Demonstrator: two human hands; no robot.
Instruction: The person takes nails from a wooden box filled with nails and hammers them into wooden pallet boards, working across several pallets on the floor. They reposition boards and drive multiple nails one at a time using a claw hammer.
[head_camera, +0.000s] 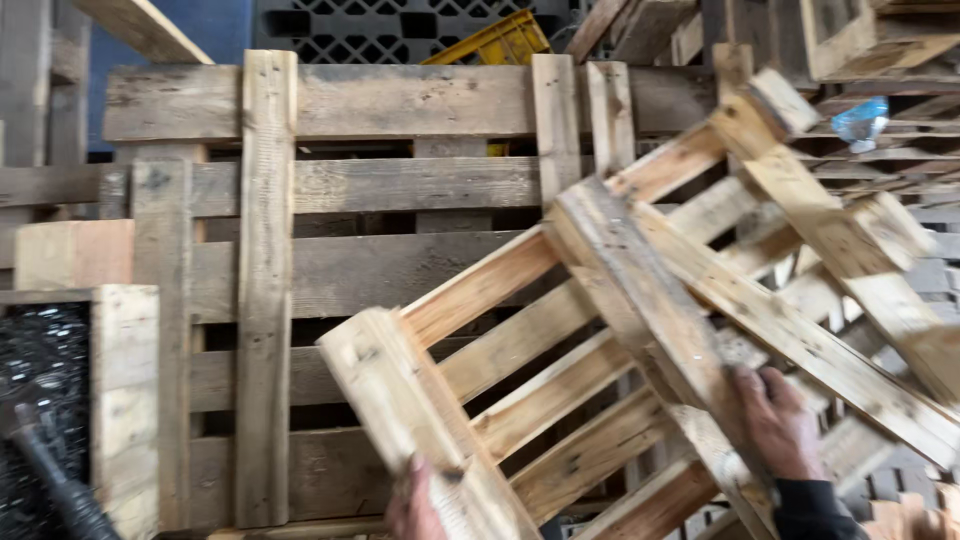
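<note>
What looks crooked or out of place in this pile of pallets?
The light wooden pallet held by the left hand and right hand sits tilted diagonally, while the grey pallet behind stands square. A crumpled clear plastic bottle is lodged among the stacked pallets at upper right.

Support: a grey, weathered wooden pallet (330, 270) lying flat, its long slats running across the view and crossed by upright boards. Resting directly on it, a paler wooden pallet (640, 350) lies tilted, its slats slanting upward to the right. The grey pallet extends to the left of and beyond the fingers (770, 400) gripping the paler pallet's middle stringer, and beyond the fingertips (415, 500) on its near corner. Further stacked pallets (900, 170) lie beyond the fingers, to the right.
</note>
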